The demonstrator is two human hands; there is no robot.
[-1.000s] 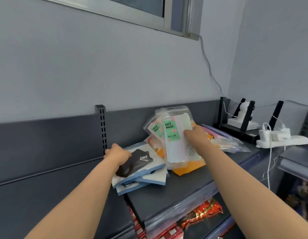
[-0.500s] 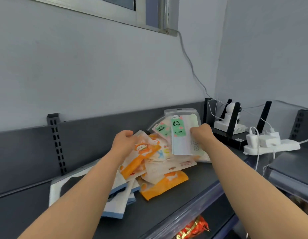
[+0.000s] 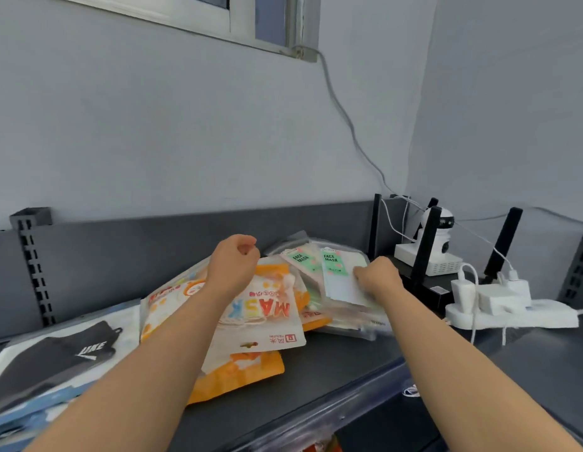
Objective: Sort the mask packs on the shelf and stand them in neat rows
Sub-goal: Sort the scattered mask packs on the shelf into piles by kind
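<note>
Mid-sort, the green pack (image 3: 335,265) right of the orange MASK pack (image 3: 267,311) is pinched by the right hand (image 3: 378,277), to be stood upright next; the hold of the left hand (image 3: 233,261) cannot be told.

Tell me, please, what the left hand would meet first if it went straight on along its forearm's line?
Probably the shelf's dark back panel, just past the left hand. Depth is unclear, so it might first brush the FACE MASK packs beside it.
</note>
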